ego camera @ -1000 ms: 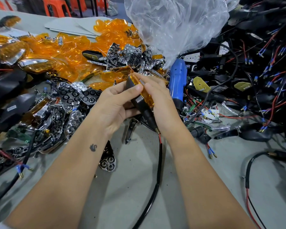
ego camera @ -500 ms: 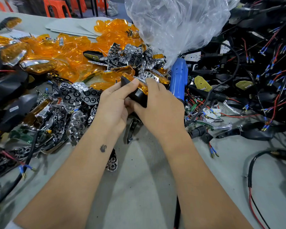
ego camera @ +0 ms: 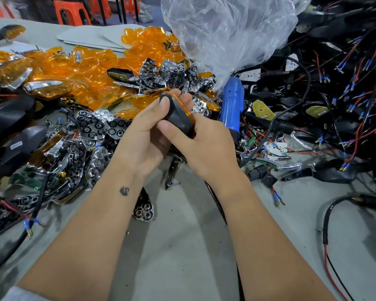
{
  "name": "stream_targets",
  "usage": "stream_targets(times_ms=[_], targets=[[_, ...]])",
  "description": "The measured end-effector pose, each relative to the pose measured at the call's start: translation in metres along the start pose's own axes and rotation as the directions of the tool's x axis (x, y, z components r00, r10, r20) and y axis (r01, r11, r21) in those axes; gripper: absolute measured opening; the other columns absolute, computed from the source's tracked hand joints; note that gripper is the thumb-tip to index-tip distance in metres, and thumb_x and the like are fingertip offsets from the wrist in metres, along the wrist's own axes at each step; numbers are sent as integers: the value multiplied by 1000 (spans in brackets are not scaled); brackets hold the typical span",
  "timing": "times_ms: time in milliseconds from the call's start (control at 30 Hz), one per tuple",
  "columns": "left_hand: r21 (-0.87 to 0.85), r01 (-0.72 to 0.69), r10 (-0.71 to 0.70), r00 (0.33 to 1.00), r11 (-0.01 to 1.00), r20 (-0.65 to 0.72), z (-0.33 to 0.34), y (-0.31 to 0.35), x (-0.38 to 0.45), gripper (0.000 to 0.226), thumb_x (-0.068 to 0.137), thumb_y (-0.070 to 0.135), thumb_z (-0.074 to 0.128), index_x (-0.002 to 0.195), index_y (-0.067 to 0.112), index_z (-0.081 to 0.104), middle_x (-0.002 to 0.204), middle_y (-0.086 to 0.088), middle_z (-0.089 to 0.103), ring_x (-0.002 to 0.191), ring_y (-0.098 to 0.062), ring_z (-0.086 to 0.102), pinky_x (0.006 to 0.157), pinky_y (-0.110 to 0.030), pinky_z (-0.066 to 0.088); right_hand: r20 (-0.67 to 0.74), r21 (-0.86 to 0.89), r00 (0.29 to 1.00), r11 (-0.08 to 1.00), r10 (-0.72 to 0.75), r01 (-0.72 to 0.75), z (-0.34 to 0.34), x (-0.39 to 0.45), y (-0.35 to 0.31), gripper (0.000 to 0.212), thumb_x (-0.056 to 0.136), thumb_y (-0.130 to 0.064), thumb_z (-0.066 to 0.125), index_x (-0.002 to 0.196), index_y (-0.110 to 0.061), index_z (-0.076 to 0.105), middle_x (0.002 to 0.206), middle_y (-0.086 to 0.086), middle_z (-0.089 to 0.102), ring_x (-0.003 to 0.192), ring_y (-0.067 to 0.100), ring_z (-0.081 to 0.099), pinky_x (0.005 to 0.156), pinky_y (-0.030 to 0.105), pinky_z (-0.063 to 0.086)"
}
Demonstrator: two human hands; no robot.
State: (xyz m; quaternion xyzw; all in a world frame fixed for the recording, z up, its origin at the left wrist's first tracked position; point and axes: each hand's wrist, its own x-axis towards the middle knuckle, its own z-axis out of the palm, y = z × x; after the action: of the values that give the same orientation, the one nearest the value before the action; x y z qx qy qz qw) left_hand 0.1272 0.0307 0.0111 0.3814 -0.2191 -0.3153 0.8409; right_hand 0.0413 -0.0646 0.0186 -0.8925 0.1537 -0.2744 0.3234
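Observation:
Both hands hold one turn-signal lamp point(ego camera: 179, 115) above the middle of the grey table point(ego camera: 182, 246). The lamp has a black housing facing me and an orange lens along its far edge. My left hand point(ego camera: 143, 137) grips it from the left, thumb pressed on the housing's top. My right hand point(ego camera: 204, 142) grips it from the right, thumb across the black back, fingers curled behind. The lamp's black cable point(ego camera: 215, 198) runs down under my right wrist.
Orange lenses point(ego camera: 91, 68) and chrome reflector inserts point(ego camera: 91, 127) are heaped at the left. A blue electric screwdriver point(ego camera: 231, 105) lies right of the hands, below a clear plastic bag point(ego camera: 228, 33). Black housings with red and black wires point(ego camera: 334, 94) fill the right.
The lamp has been turned over in both hands: its orange lens faced me before, now the black back does. The cable has slid out of the open middle to under my right wrist.

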Motion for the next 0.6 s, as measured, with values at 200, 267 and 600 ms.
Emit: stream_targets(times_ms=[200,267,600], targets=[[-17,-65,66,995,998,70,-1,3,-2,52,60,38,91,103,13,74,111,-9,74,109,-22,68,88,-35,58,-61,94,998,995,-29,34,4,-2,-1,52,79,-75,46,66,-25,51,50,-11,47,52,8,45,55,32,36],[-81,-65,69,996,995,53,1,2,-3,42,81,38,78,112,11,70,112,-8,73,110,-21,67,91,-34,56,-57,248,998,969,7,7,8,-3,-4,53,78,-73,48,67,-22,55,51,-13,49,52,6,44,54,31,38],[243,-127,125,992,962,21,12,-2,-6,39,86,22,62,121,6,66,101,-5,72,93,-19,65,84,-30,52,98,769,968,600,231,-221,7,2,-2,46,87,-53,57,54,-21,55,48,-7,46,47,8,41,43,17,32]])
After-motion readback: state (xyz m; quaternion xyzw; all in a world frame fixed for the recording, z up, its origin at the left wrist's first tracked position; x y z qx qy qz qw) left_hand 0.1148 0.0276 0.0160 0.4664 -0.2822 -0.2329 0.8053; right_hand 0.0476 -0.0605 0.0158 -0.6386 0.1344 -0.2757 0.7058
